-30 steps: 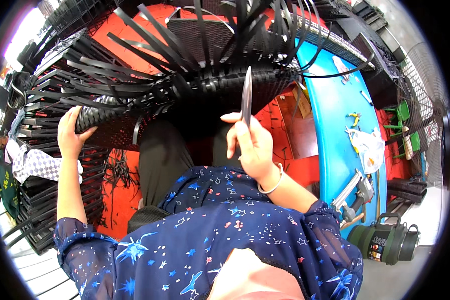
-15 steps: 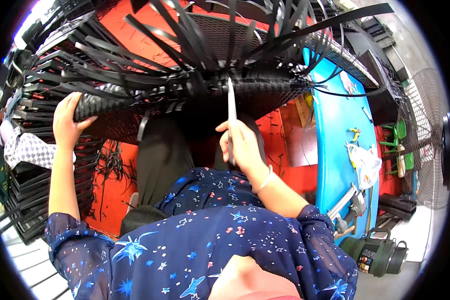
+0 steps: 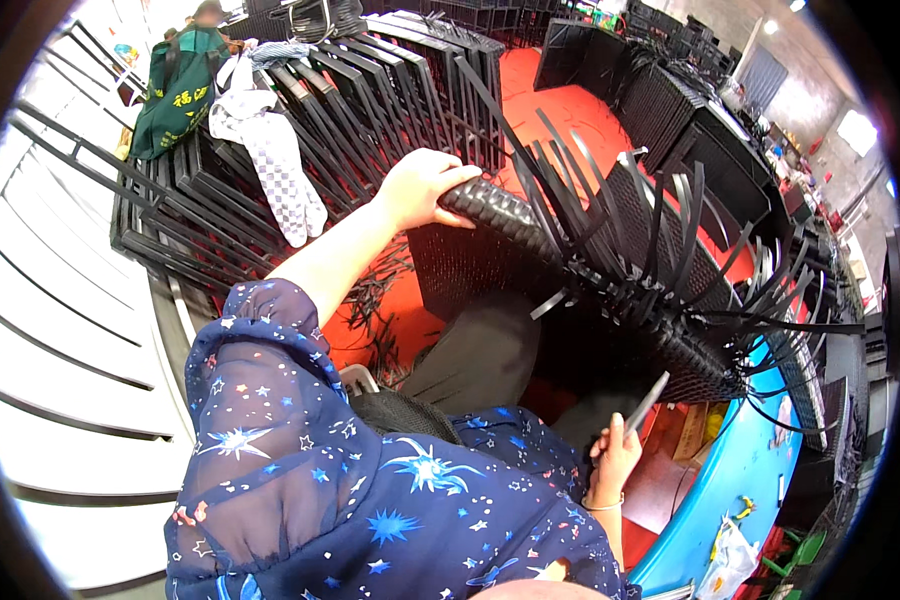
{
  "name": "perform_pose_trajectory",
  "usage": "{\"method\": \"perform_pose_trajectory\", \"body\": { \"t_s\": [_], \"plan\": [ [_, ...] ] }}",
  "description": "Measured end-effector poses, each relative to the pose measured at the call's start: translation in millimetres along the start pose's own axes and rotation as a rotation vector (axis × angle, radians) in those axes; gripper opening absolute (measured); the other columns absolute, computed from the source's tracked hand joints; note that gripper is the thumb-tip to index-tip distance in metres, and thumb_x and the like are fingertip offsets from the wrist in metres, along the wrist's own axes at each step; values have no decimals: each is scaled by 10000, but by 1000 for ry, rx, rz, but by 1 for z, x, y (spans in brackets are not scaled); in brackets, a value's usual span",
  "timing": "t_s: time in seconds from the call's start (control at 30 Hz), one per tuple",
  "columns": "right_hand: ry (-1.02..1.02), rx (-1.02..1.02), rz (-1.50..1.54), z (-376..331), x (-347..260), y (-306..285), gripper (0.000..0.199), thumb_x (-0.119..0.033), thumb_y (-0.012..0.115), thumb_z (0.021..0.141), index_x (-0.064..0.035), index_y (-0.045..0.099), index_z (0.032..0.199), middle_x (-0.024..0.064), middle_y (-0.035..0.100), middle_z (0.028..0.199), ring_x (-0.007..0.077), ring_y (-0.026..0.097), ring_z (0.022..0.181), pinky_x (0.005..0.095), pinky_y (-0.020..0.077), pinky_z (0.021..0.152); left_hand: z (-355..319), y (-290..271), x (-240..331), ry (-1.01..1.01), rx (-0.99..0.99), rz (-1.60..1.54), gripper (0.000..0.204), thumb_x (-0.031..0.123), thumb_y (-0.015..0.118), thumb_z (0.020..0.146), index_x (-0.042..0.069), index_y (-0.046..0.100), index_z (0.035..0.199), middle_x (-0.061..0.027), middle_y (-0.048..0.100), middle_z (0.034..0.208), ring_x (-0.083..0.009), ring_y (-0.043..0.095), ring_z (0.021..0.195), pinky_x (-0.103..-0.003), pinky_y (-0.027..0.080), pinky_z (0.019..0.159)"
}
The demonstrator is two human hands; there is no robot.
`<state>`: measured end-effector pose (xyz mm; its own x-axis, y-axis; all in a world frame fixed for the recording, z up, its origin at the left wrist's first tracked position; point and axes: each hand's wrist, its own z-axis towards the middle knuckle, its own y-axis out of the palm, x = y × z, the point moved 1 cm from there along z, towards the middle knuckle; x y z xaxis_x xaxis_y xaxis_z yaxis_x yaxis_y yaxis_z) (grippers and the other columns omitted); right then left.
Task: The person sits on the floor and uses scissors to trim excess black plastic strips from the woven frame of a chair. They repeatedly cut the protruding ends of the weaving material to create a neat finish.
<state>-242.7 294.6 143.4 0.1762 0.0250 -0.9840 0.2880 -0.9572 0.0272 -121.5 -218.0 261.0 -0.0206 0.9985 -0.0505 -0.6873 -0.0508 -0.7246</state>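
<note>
A black woven-strip panel with a thick braided edge lies across my lap. Many loose flat black strips stick up and outward from that edge. My left hand grips the panel's left corner, thumb and fingers on either side of the braid. Lower and to the right, my right hand is closed round a hand tool with a long pointed metal blade. The blade points up toward the panel's near side; whether its tip touches the panel I cannot tell. My fingers hide the handle.
Black metal frames are stacked at the far left, with a checked cloth and a dark green bag on them. At right stands a blue table bearing a white plastic bag and a yellow-handled tool. Cut strips litter the red floor.
The view has swung left, bringing more of the frames into sight. The blade's tip has come away from the braided edge and my right hand has drawn back. My left hand keeps its corner grip.
</note>
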Motion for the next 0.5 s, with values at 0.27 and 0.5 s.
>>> {"method": "perform_pose_trajectory", "body": {
  "t_s": [0.27,0.5],
  "plan": [
    [-152,276,70,9,4,-41,293,-281,611,1070,-54,610,884,-5,545,695,66,493,523,214,402,444,8,11,20,-14,86,-38,744,538,902,615,160,695,1221,-75,689,1042,-314,672,987,-438,530,920],
    [-230,348,-60,5,-12,-38,304,-303,539,1099,-47,669,1197,-55,475,717,38,445,552,198,360,465,32,7,55,-90,-74,-67,686,518,872,671,149,692,1221,-66,710,1071,-300,675,1015,-422,501,941]
  ]
}}
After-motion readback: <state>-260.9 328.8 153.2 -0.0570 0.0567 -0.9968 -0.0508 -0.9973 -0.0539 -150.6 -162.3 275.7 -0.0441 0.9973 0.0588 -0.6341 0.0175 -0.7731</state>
